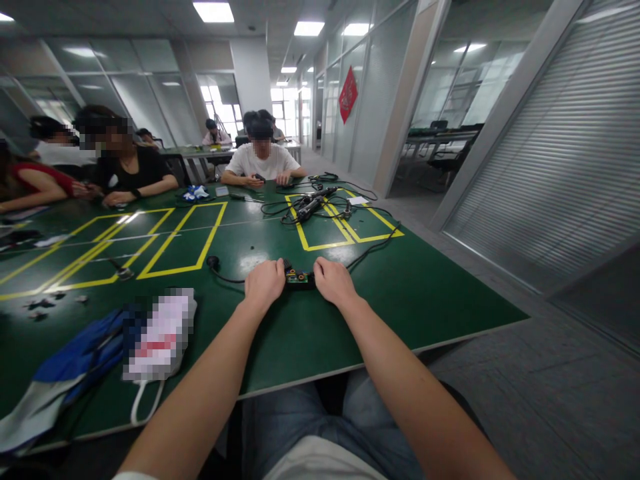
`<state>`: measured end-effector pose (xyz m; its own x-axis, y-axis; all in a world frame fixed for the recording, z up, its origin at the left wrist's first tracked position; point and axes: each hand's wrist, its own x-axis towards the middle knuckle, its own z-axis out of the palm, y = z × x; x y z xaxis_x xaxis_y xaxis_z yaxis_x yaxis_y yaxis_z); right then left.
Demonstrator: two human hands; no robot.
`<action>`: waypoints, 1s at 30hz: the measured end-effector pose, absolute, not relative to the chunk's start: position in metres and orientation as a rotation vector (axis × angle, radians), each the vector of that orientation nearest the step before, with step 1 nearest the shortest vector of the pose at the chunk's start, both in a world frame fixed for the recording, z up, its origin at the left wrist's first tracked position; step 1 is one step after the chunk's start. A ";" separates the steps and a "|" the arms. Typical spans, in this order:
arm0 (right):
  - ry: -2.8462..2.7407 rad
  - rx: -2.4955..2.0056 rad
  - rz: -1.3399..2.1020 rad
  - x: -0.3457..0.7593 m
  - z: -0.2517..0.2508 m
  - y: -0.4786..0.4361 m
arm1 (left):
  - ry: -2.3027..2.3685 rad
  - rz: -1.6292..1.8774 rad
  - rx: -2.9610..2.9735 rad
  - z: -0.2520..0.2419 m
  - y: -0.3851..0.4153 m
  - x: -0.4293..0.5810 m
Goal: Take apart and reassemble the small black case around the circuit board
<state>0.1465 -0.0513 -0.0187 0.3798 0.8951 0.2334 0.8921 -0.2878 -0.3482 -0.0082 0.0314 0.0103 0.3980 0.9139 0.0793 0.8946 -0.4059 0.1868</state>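
You've got your left fingers [278, 268] and right fingers [321, 267] curled around opposite ends of a black device [301, 287], green circuit board [297, 275] showing between them. Black plug [213, 263] sits on the desk [430, 293] left of your left fingers, cable tangle [311, 207] well beyond both.

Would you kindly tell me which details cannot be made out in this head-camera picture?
- Head view: the ends of the open black case, covered by the left hand and right hand.
- Head view: the print on the white looped item, pixelated.
- Head view: part of the person in red, cut off by the left edge.
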 end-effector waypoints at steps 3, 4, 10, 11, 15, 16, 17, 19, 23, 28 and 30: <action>-1.505 -2.209 -0.015 0.149 -0.020 -0.051 | 1.622 0.233 2.567 0.010 0.033 -0.009; -1.493 -2.205 -0.014 0.150 -0.021 -0.051 | 1.605 0.228 2.579 0.010 0.033 -0.010; -1.462 -2.216 0.045 0.156 -0.026 -0.047 | 1.562 0.181 2.611 0.009 0.036 -0.012; -1.465 -2.218 0.049 0.156 -0.027 -0.046 | 1.564 0.179 2.611 0.009 0.036 -0.012; -1.461 -2.221 0.053 0.156 -0.029 -0.045 | 1.558 0.186 2.610 0.008 0.037 -0.012; -1.460 -2.221 0.051 0.156 -0.030 -0.045 | 1.560 0.188 2.612 0.008 0.037 -0.012; -1.458 -2.221 0.048 0.157 -0.030 -0.045 | 1.563 0.189 2.613 0.008 0.037 -0.012; -1.452 -2.222 0.042 0.157 -0.030 -0.045 | 1.567 0.192 2.619 0.008 0.036 -0.011; -1.440 -2.193 0.047 0.158 -0.031 -0.045 | 1.553 0.199 2.629 0.008 0.035 -0.011; -1.456 -2.173 0.064 0.158 -0.033 -0.045 | 1.552 0.223 2.636 0.007 0.035 -0.011; -1.461 -2.178 0.063 0.159 -0.034 -0.044 | 1.547 0.222 2.647 0.006 0.035 -0.010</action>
<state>0.1585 -0.0437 -0.0345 0.4192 0.8759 0.2387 0.8522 -0.2890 -0.4362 -0.0103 0.0348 0.0061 0.4839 0.8705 0.0901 0.8607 -0.4920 0.1307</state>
